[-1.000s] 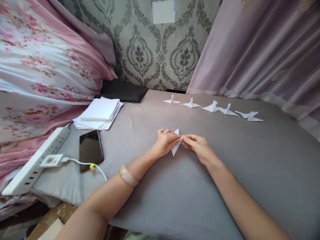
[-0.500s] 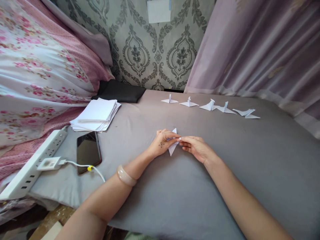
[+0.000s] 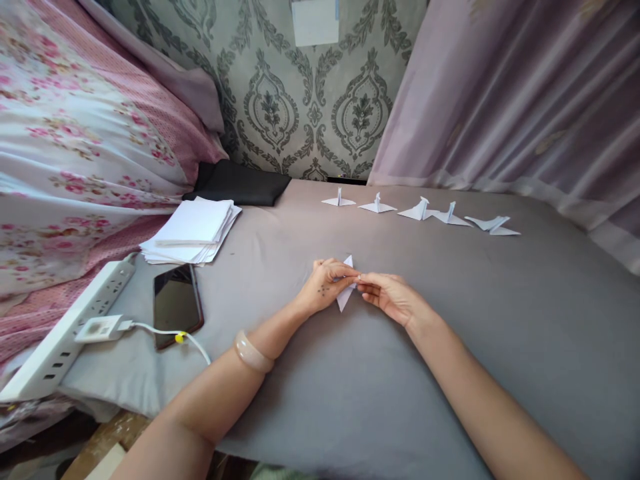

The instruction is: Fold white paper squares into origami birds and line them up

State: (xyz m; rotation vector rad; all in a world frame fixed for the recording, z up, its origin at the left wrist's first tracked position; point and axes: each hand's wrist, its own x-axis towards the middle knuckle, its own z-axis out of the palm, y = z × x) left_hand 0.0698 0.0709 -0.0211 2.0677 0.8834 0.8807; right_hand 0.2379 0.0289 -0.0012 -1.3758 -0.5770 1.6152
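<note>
Between my hands, just above the grey cloth, is a folded white paper crane (image 3: 345, 301) with its pointed wings sticking out to the far and near sides. My left hand (image 3: 327, 283) pinches its body between thumb and fingers. At the crane's right end, the thumb and forefinger of my right hand (image 3: 387, 293) close on a small paper tip, most of it hidden by the fingers. The two hands' fingertips meet there. Several finished paper cranes (image 3: 377, 205) stand in a row farther back.
A stack of white paper sheets (image 3: 193, 223) lies at the left, with a black folder-like item (image 3: 240, 183) behind it. Nearer are a smartphone (image 3: 177, 300), a white power strip (image 3: 65, 333) and a charger (image 3: 103, 328) with its cable. Curtains (image 3: 500, 100) hang at the right.
My right hand has shifted very slightly left, its fingertips closing over the small white paper tip that showed before. The left hand keeps its hold.
</note>
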